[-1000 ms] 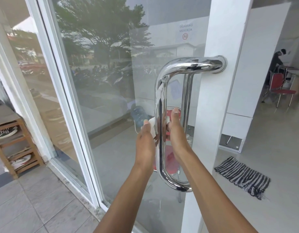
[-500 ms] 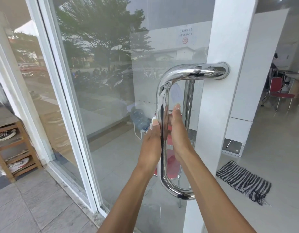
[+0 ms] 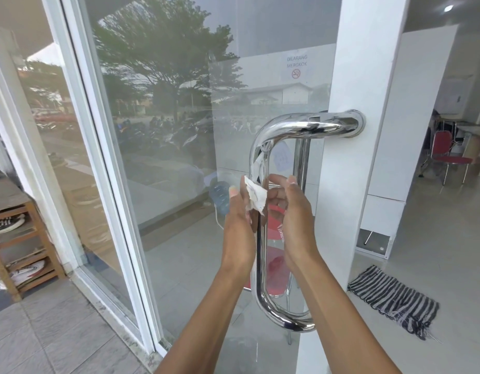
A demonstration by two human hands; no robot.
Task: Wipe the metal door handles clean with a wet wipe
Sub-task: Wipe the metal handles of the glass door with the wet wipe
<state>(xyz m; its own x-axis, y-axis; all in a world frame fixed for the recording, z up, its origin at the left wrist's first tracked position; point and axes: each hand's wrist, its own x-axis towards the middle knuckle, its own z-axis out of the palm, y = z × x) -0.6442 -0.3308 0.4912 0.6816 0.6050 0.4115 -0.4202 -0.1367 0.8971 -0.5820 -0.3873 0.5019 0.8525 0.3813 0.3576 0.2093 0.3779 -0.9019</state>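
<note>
A chrome D-shaped door handle (image 3: 261,265) is fixed to the white door stile, and a second handle (image 3: 301,163) shows through the glass behind it. My left hand (image 3: 237,222) is left of the vertical bar and holds a crumpled white wet wipe (image 3: 256,195) against the front of the bar at mid height. My right hand (image 3: 294,214) is right of the bar. Its curled fingers reach across to the wipe's right edge and pinch it there. The lower part of the wipe is hidden between my hands.
The glass door panel (image 3: 179,157) reflects trees and parked motorbikes. A wooden shoe rack (image 3: 20,238) stands at the left. A striped mat (image 3: 392,300) lies on the floor inside, and a red chair (image 3: 446,152) is far right. A red stool (image 3: 274,265) shows through the glass.
Both hands slid a little up the vertical bar. The wipe, earlier pressed around the bar by my left hand, now shows in front of it with my right fingers curled onto it.
</note>
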